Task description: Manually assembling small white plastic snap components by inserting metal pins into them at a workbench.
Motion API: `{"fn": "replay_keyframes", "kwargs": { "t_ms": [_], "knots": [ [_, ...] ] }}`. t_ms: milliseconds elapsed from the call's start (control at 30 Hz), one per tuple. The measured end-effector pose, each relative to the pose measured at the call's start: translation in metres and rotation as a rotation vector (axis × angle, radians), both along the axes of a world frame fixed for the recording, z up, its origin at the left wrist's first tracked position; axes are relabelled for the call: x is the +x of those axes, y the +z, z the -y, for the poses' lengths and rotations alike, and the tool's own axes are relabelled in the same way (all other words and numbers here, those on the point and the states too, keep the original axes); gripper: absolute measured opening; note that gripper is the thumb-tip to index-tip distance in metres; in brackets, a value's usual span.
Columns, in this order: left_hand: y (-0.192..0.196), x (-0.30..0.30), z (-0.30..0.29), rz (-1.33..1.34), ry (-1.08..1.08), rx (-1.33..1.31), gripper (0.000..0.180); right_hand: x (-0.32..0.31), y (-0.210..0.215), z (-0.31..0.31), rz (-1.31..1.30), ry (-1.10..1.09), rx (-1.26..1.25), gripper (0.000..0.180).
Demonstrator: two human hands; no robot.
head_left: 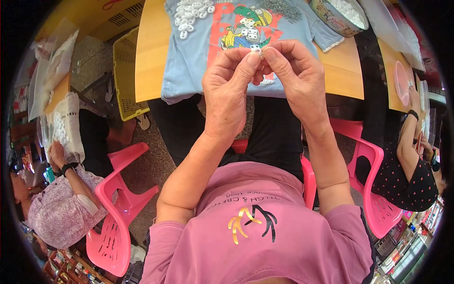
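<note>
My left hand point(228, 84) and my right hand point(301, 81) meet over the near part of a light-blue T-shirt point(187, 66) with a printed dinosaur. Thumbs and forefingers of both pinch one small white plastic piece point(256, 48) with dark openings in it. Its lower part is hidden by the fingertips. Just beyond, a small group of similar white pieces point(250, 33) lies on the print. A heap of white oval pieces point(191, 15) sits on the shirt at the far left. Small grey parts point(282, 9) form another pile at the far right.
A round patterned tin point(325, 20) full of white pieces stands at the table's point(153, 52) far right. A yellow crate point(127, 75) is left of the table. People work at both sides, on pink chairs point(118, 203); a pink basin point(401, 83) stands at right.
</note>
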State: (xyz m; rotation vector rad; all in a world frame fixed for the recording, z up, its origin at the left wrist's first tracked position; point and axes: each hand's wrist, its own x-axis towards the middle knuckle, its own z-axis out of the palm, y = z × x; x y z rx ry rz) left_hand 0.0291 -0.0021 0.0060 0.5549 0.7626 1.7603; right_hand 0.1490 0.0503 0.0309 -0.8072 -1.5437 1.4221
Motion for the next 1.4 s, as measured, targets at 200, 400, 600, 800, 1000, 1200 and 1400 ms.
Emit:
{"fn": "replay_keyframes", "kwargs": {
  "t_ms": [200, 400, 600, 800, 1000, 1200, 1400],
  "knots": [
    [-0.003, -0.005, 0.000, -0.002, -0.075, -0.017, 0.016, 0.013, 0.002, -0.011, 0.280, -0.003, 0.367, 0.015],
    [0.004, -0.009, 0.005, -0.073, -0.114, -0.026, 0.014, 0.017, 0.013, -0.025, 0.435, 0.125, 0.875, 0.009],
    [0.006, -0.006, 0.005, -0.042, -0.106, -0.016, 0.014, 0.017, 0.010, -0.023, 0.389, 0.192, 0.721, 0.012],
    [0.001, 0.000, 0.003, -0.013, -0.040, 0.017, 0.015, 0.009, -0.003, -0.016, 0.309, 0.123, 0.643, 0.012],
    [0.002, -0.008, 0.000, -0.032, -0.054, -0.026, 0.015, 0.012, 0.001, -0.026, 0.355, 0.097, 0.718, 0.013],
    [0.004, -0.016, 0.001, -0.106, -0.085, -0.076, 0.016, 0.020, 0.020, -0.039, 0.437, 0.125, 0.878, 0.010],
    [0.009, -0.015, 0.003, -0.141, -0.088, -0.084, 0.016, 0.020, 0.024, -0.039, 0.559, 0.194, 1.035, 0.011]
  ]
}}
